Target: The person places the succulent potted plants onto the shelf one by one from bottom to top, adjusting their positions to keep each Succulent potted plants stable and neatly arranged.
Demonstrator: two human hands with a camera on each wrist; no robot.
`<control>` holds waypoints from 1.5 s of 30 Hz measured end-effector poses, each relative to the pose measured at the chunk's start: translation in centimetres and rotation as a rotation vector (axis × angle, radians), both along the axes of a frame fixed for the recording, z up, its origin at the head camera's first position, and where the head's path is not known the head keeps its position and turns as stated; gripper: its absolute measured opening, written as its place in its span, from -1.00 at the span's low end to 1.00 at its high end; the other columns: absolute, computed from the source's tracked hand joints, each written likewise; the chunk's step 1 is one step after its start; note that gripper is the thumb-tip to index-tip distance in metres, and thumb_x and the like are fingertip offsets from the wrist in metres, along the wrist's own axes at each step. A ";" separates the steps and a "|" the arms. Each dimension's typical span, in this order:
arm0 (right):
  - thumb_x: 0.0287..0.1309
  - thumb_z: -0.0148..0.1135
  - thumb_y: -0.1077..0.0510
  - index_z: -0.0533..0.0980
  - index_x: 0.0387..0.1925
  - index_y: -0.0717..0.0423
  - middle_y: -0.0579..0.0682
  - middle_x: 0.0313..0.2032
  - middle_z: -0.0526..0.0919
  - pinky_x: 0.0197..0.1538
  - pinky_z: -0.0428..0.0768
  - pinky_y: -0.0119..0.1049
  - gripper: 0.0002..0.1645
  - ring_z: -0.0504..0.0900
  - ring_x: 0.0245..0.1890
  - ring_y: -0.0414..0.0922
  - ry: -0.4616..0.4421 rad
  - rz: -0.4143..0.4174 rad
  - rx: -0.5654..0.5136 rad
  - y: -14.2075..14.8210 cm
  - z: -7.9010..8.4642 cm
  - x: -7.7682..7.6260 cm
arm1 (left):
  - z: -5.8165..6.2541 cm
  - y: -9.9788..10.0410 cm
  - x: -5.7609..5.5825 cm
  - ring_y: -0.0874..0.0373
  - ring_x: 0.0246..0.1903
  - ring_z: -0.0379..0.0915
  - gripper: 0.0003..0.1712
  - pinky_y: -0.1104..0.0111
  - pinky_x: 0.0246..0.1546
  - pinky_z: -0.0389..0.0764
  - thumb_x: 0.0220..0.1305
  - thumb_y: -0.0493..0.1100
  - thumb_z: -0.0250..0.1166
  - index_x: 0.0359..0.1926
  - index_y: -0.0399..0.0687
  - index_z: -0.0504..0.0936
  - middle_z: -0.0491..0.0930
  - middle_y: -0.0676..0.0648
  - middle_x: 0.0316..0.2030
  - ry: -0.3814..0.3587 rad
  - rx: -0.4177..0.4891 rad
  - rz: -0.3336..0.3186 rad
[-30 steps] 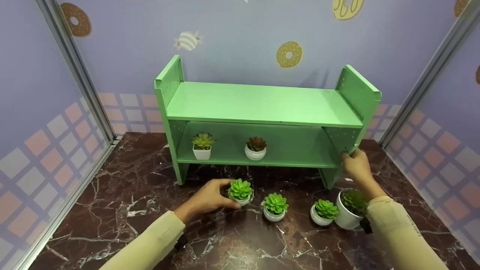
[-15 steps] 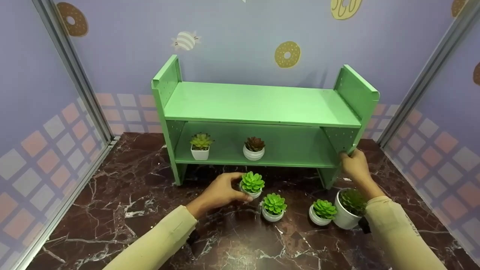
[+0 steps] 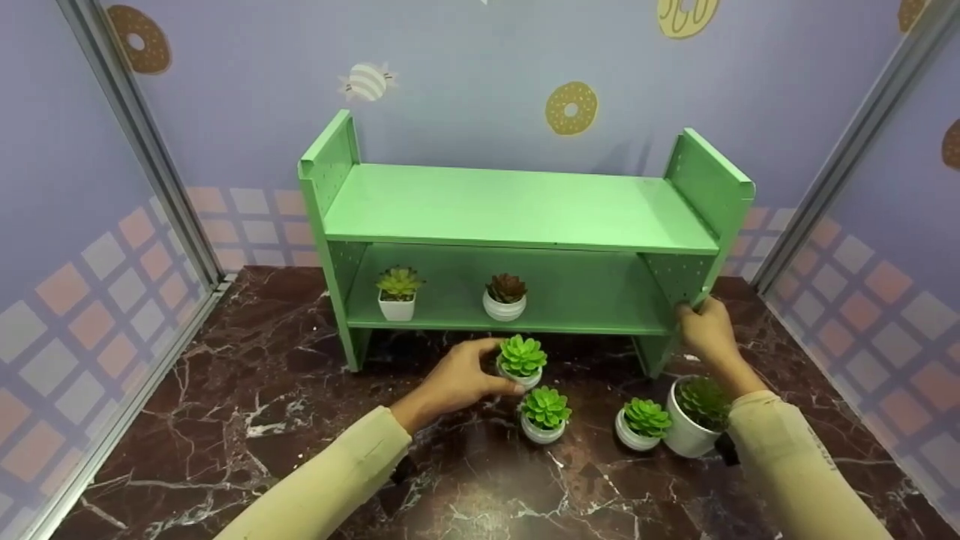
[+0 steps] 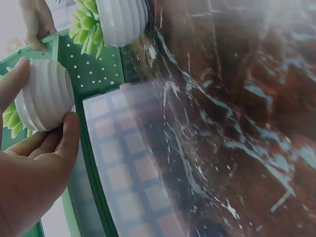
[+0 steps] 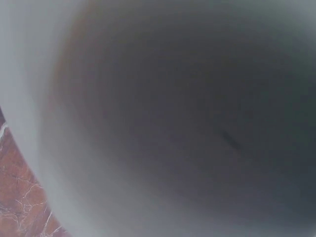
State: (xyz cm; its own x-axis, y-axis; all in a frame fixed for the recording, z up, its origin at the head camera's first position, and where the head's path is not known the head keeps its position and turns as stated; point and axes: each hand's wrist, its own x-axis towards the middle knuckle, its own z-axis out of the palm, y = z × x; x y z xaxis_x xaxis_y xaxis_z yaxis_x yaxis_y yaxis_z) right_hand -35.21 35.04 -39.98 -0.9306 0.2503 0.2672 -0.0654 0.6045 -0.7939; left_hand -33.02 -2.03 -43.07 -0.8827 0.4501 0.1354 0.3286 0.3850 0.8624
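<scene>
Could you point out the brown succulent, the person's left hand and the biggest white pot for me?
Brown succulent (image 3: 507, 288): head view, on its leaves.
Left hand (image 3: 460, 376): head view, on its back.
Biggest white pot (image 3: 687, 436): head view, on its outer wall.

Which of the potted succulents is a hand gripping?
The bright green succulent in a round ribbed white pot, pinched by the left hand; all others, on the green two-tier shelf and dark marbled tabletop, are unheld.
</scene>
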 end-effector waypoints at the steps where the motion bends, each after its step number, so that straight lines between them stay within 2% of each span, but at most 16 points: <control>1: 0.34 -0.09 0.27 0.44 -0.14 0.47 0.20 -0.35 0.51 -0.49 0.46 -0.35 -0.71 0.48 -0.47 -0.08 0.001 0.004 -0.002 0.0 0.0 0.0 | 0.0 0.2 0.0 0.12 0.04 0.46 -0.17 0.10 0.18 0.37 -0.11 0.01 0.62 0.24 -0.02 0.56 0.59 0.07 0.05 -0.002 0.006 -0.005; 7: 0.34 -0.10 0.27 0.44 -0.16 0.45 0.16 -0.40 0.47 -0.52 0.44 -0.34 -0.72 0.45 -0.52 -0.10 0.012 0.014 0.000 0.0 0.1 0.0 | 0.6 1.2 0.0 0.12 0.04 0.47 -0.14 0.09 0.21 0.35 -0.11 -0.05 0.62 0.28 -0.01 0.53 0.57 0.06 0.08 -0.003 0.008 -0.017; 11: 0.34 -0.09 0.27 0.44 -0.16 0.45 0.17 -0.40 0.47 -0.51 0.44 -0.34 -0.73 0.45 -0.52 -0.08 0.024 0.010 -0.006 0.1 0.2 0.0 | 1.2 1.9 -0.1 0.16 0.06 0.45 -0.11 0.13 0.22 0.34 -0.13 0.03 0.63 0.29 0.05 0.52 0.55 0.10 0.11 -0.003 -0.004 -0.009; 15: 0.36 -0.11 0.26 0.44 -0.12 0.46 0.21 -0.34 0.50 -0.47 0.46 -0.33 -0.70 0.47 -0.46 -0.05 0.020 0.020 -0.003 0.3 0.2 0.1 | 1.6 2.6 -0.1 0.15 0.08 0.45 -0.11 0.11 0.22 0.34 -0.15 0.07 0.63 0.27 0.06 0.54 0.57 0.10 0.09 0.006 0.026 -0.012; 21: 0.38 -0.12 0.25 0.44 -0.03 0.50 0.31 -0.20 0.54 -0.38 0.47 -0.33 -0.64 0.53 -0.31 0.05 0.012 0.016 0.009 0.3 0.0 0.1 | 1.7 3.5 -0.1 0.12 0.10 0.44 -0.12 0.10 0.22 0.35 -0.15 0.08 0.64 0.26 0.05 0.55 0.58 0.12 0.08 0.014 0.069 -0.020; 25: 0.36 -0.09 0.25 0.44 0.00 0.53 0.32 -0.18 0.56 -0.42 0.48 -0.35 -0.61 0.53 -0.34 -0.02 0.017 0.017 0.006 0.3 -0.1 0.1 | 1.7 3.9 0.0 0.08 0.16 0.41 -0.10 0.08 0.26 0.29 -0.16 0.07 0.64 0.27 0.02 0.54 0.56 0.10 0.12 0.014 0.077 -0.017; 29: 0.35 -0.10 0.27 0.43 0.01 0.53 0.32 -0.19 0.55 -0.46 0.47 -0.35 -0.61 0.52 -0.39 -0.05 0.017 0.019 0.000 0.3 -0.2 0.1 | 1.8 4.3 -0.1 0.11 0.15 0.41 -0.10 0.14 0.25 0.30 -0.16 0.06 0.65 0.27 0.00 0.54 0.56 0.10 0.11 0.026 0.074 -0.010; 35: 0.37 -0.14 0.27 0.40 0.07 0.56 0.39 -0.10 0.54 -0.35 0.48 -0.30 -0.58 0.54 -0.23 0.10 0.005 0.030 -0.007 0.3 -0.2 0.2 | 2.0 4.8 -0.2 0.15 0.14 0.41 -0.12 0.18 0.24 0.31 -0.15 0.04 0.65 0.25 -0.02 0.55 0.57 0.10 0.10 0.046 0.065 0.001; 41: 0.36 -0.12 0.27 0.42 0.01 0.54 0.32 -0.20 0.54 -0.42 0.45 -0.31 -0.61 0.51 -0.35 0.02 0.017 0.031 -0.004 0.3 -0.2 0.1 | 2.0 5.3 -0.5 0.13 0.16 0.39 -0.13 0.18 0.25 0.30 -0.13 0.05 0.64 0.25 -0.05 0.55 0.57 0.06 0.12 0.058 0.070 0.016; 45: 0.35 -0.10 0.27 0.44 -0.15 0.45 0.17 -0.41 0.50 -0.49 0.42 -0.33 -0.72 0.46 -0.50 -0.09 0.014 0.031 -0.021 0.2 -0.3 -0.1 | 1.9 5.6 -0.7 0.13 0.15 0.41 -0.14 0.17 0.24 0.31 -0.13 0.05 0.64 0.24 -0.03 0.56 0.57 0.08 0.11 0.068 0.082 0.024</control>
